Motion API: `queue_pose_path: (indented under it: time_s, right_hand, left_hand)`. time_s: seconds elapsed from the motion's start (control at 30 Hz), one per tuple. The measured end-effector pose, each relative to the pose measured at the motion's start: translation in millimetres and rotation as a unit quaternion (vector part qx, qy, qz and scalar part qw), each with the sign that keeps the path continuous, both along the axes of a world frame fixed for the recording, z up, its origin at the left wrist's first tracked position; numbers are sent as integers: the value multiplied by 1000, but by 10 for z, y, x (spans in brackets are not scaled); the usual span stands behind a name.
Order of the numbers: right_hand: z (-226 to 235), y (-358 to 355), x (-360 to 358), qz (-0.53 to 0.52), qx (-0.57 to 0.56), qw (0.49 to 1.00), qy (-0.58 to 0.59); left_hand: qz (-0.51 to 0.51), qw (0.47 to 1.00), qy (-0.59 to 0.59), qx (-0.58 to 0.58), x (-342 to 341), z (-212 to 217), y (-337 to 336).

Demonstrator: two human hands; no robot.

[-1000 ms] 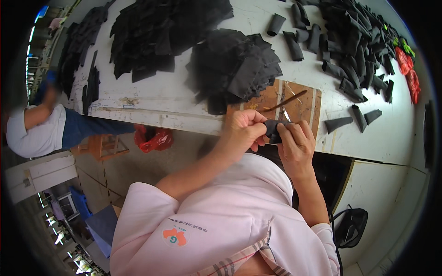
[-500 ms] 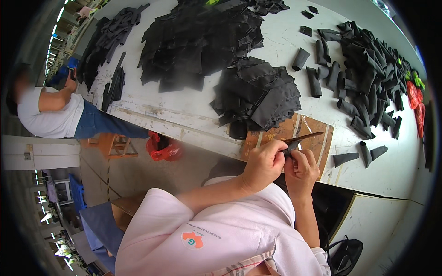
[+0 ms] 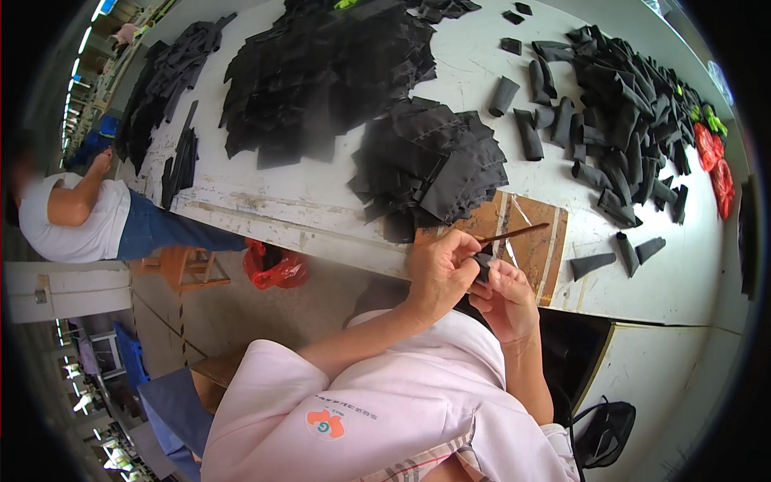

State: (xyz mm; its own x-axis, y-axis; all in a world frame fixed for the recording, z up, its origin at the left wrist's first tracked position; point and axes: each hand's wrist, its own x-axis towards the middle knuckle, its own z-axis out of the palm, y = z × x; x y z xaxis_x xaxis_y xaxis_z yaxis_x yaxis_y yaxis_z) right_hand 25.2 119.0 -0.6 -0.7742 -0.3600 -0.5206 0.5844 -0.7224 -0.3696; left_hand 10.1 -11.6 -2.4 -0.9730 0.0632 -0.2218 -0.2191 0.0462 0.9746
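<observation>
A small black fabric piece [image 3: 483,266] is pinched between both hands, just over the near edge of the table. My left hand [image 3: 440,271] is closed on its left side, with thumb and fingertips together. My right hand [image 3: 507,296] grips the right side, its fingers curled and palm partly turned up. A thin brown pointed stick-like tool [image 3: 518,233] slants to the right from beside my left fingertips; whether that hand holds it, I cannot tell. Beneath it lies a brown board [image 3: 554,249] with pale strips. A pile of flat black fabric pieces [image 3: 434,165] touches the board's far left side.
A larger heap of black pieces [image 3: 329,80] covers the table's far middle. Rolled black fabric tubes [image 3: 622,120] are heaped at right, with a few loose tubes [image 3: 594,265] nearer. Red plastic bags [image 3: 711,157] stand far right. A co-worker [image 3: 76,209] is at the left.
The whole view has shifted slightly left and up. My right hand has rolled its palm upward, and the fabric piece has come nearer to me, slightly away from the board.
</observation>
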Motion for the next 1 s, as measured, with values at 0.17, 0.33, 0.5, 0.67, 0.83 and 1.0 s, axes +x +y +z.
queue_pose_path:
  time_s: [0.17,0.33,0.5,0.67,0.83,1.0]
  right_hand:
    - [-78,29,-41,-15,84,993,80]
    - [46,48,-2,-16,-9,982,189]
    - [76,64,-25,-87,195,939,271]
    - [432,89,-131,-132,495,733,448]
    - [736,136,-258,-94,557,658,497]
    - [1228,232,-404,13,360,791,495]
  left_hand:
    - [-12,968,-125,217,-52,52,-84]
    - [-216,800,-272,489,-67,307,-188]
    - [-127,961,-70,236,14,478,-3]
    - [-34,984,163,62,-2,519,101]
    - [-88,918,-32,385,-144,761,-34]
    - [-242,667,-165,685,-395,904,-84]
